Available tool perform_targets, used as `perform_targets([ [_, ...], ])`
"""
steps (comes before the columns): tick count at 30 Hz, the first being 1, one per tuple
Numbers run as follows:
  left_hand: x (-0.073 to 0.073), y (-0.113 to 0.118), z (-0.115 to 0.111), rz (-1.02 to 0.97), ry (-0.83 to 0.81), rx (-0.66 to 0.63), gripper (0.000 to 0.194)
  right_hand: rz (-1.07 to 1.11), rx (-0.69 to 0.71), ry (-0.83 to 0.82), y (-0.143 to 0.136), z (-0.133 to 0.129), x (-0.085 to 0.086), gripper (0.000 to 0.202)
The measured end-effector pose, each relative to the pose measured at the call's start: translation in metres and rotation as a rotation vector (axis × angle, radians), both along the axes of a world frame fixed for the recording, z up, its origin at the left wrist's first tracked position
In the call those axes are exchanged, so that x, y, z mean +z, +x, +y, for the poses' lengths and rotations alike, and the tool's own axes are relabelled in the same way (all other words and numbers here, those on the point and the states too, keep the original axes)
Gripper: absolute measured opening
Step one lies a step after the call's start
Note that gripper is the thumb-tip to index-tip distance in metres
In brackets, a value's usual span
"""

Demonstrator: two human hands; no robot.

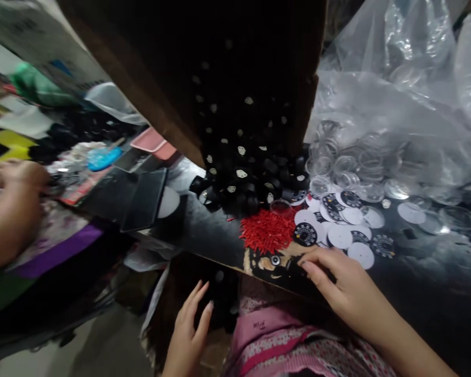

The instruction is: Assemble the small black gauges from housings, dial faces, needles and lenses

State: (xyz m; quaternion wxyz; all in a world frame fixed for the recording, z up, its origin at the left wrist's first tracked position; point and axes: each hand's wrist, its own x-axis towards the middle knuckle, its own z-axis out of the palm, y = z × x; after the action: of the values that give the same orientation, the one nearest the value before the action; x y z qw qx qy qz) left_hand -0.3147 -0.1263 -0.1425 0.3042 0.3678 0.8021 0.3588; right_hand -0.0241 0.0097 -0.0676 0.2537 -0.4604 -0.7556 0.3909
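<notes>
My left hand point(190, 330) is below the front edge of the bench, fingers apart, holding nothing. Over the bench, my right hand point(333, 277) has its thumb and index finger pinched together; whatever may be between them is too small to make out. Just left of those fingertips, a small round metal piece point(275, 260) sits on a worn wooden patch. Behind it lies a heap of thin red pointers point(267, 230). Printed dial discs point(339, 236), some white side up and some black, are scattered beyond my right hand. Black round housings point(239, 196) spill from a tipped carton point(102, 57).
Clear round covers point(347, 165) lie behind the dials, partly under a clear plastic bag point(396, 115). Left along the bench are a black tray point(141, 201) and a pink basket point(153, 141). Another person's arm point(11, 214) reaches in at far left. The dark bench point(215, 238) ends near my lap.
</notes>
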Motion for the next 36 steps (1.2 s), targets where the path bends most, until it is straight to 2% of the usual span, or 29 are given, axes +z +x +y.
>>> perform_targets([
  [2,0.022,-0.001,0.028,0.131,0.168,-0.079,0.033,0.003,0.030,0.023,-0.003,-0.001,0.000,0.021],
  [4,0.042,-0.003,0.071,0.194,0.309,-0.141,0.032,-0.002,0.035,0.050,-0.004,-0.002,0.002,0.022],
  [6,0.053,-0.009,0.120,0.232,0.380,-0.128,0.039,-0.020,0.027,0.060,-0.003,-0.004,0.003,0.024],
  [9,0.051,-0.023,0.177,0.248,0.411,-0.145,0.049,-0.054,0.022,0.052,-0.001,-0.008,0.002,0.026],
  [11,0.043,-0.029,0.194,0.231,0.411,-0.151,0.047,-0.061,0.017,0.040,0.000,-0.010,0.000,0.027],
  [13,0.037,-0.034,0.195,0.198,0.408,-0.131,0.039,-0.064,0.020,0.029,-0.001,-0.011,-0.002,0.027],
  [15,0.037,-0.038,0.185,0.146,0.404,-0.095,0.034,-0.072,0.033,0.025,-0.002,-0.011,-0.002,0.027],
  [17,0.043,-0.038,0.172,0.071,0.408,-0.037,0.033,-0.080,0.060,0.028,-0.003,-0.011,-0.002,0.027],
  [19,0.052,-0.028,0.156,-0.033,0.431,0.035,0.032,-0.071,0.081,0.036,-0.008,-0.010,-0.002,0.026],
  [22,0.062,0.014,0.132,-0.285,0.437,0.056,0.036,-0.036,0.071,0.102,-0.021,-0.008,-0.001,0.019],
  [23,0.063,0.033,0.124,-0.435,0.404,0.033,0.038,-0.042,0.055,0.150,-0.026,-0.007,-0.001,0.026],
  [24,0.063,0.053,0.116,-0.712,0.351,0.026,0.036,-0.063,0.037,0.205,-0.030,-0.006,0.000,0.038],
  [26,0.062,0.087,0.103,-1.109,0.243,0.015,0.029,-0.142,-0.005,0.303,-0.037,-0.002,0.001,0.056],
  [28,0.059,0.109,0.094,-1.300,0.165,0.002,0.027,-0.233,-0.040,0.346,-0.037,0.001,0.003,0.054],
  [30,0.054,0.118,0.091,-1.309,0.094,-0.020,0.028,-0.299,-0.012,0.349,-0.032,0.001,0.006,0.051],
  [32,0.049,0.118,0.091,-1.267,0.010,-0.043,0.031,-0.318,0.092,0.343,-0.023,-0.002,0.009,0.055],
  [34,0.044,0.115,0.092,-1.237,-0.041,-0.064,0.031,-0.288,0.216,0.319,-0.011,-0.007,0.011,0.058],
  [36,0.042,0.113,0.092,-1.234,-0.060,-0.091,0.032,-0.239,0.244,0.268,0.004,-0.008,0.011,0.057],
])
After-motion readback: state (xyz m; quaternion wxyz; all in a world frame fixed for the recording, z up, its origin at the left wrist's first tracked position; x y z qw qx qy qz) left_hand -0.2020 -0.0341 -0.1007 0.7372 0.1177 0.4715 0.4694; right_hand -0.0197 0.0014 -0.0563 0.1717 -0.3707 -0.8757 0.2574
